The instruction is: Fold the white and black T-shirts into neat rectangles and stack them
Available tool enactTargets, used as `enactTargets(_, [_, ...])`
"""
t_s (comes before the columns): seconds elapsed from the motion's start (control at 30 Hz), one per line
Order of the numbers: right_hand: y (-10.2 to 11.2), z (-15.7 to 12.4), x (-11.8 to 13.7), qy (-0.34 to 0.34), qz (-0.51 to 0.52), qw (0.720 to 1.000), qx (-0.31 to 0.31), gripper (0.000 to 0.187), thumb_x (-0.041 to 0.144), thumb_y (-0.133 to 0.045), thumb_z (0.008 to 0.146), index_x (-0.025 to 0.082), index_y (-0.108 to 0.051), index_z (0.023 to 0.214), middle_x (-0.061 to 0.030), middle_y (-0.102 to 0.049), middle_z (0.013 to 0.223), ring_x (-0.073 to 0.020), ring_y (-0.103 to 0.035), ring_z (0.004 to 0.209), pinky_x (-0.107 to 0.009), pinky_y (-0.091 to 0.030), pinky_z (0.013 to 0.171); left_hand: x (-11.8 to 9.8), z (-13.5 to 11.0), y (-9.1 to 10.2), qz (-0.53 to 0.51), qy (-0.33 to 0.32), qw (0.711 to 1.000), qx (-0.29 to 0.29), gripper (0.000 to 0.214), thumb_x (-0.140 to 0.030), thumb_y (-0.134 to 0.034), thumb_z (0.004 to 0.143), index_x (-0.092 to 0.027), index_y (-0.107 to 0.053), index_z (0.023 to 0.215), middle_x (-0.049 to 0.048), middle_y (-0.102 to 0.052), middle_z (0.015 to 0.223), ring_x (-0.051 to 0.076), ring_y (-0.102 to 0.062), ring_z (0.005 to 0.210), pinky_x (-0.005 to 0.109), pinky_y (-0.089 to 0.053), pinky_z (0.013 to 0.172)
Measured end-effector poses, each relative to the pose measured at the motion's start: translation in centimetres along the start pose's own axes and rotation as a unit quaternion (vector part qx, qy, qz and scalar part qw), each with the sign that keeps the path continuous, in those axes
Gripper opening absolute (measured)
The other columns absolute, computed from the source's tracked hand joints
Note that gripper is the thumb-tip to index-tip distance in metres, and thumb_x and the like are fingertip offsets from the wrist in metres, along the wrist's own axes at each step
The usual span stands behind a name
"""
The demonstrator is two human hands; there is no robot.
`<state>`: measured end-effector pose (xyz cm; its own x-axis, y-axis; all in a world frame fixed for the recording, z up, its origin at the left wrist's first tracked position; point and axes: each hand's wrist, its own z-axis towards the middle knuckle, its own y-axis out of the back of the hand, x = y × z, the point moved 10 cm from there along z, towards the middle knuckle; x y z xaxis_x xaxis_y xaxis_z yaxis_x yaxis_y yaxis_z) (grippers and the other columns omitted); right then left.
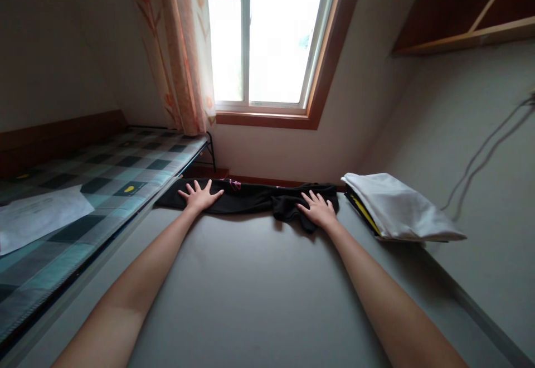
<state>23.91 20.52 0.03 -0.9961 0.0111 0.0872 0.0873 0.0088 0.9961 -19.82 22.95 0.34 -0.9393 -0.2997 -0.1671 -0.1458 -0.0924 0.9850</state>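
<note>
A black garment [246, 198] lies stretched sideways along the far edge of the grey tabletop [259, 284]. It looks like a pair of trousers, though its full shape is hard to make out. A small pink cord shows at its upper edge. My left hand [199, 196] rests on its left part, fingers spread. Over the right part, where the cloth is bunched and a fold hangs toward me, lies my right hand [318, 209], also with fingers apart. Neither hand grips the cloth.
Folded white cloth [397, 203] sits on dark and yellow items at the table's right edge. To the left stands a bed with a checked mattress [125, 173] and a paper sheet [42, 217]. A curtain [179, 50] hangs by the window; a wooden shelf [468, 42] juts out upper right.
</note>
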Motion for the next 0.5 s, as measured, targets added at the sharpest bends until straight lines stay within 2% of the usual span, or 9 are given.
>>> enactTargets(0.27, [-0.2,3.2,-0.1,-0.012,0.006,1.000,0.004,0.067,0.065,-0.027,0.092,0.035,-0.029,0.151,-0.0010,-0.022,0.161,-0.0284,-0.020,0.146,-0.055,-0.018,0.114,-0.8,2.1,-0.3,-0.006,0.007,1.000,0.003,0.095,-0.086,-0.027,0.074,-0.030,-0.031,0.151,0.0178,-0.019,0.160,0.054,-0.011,0.141,0.076,-0.004,0.103])
enactTargets(0.5, [-0.3,4.8,-0.5,-0.046,0.011,0.999,0.006,0.065,0.066,-0.026,0.092,0.038,-0.029,0.151,0.0012,-0.025,0.160,-0.0282,-0.021,0.145,-0.054,-0.018,0.114,-1.0,3.6,-0.6,-0.010,0.025,1.000,-0.003,0.094,-0.084,-0.027,0.076,-0.027,-0.031,0.151,0.0174,-0.021,0.159,0.053,-0.007,0.142,0.076,-0.002,0.104])
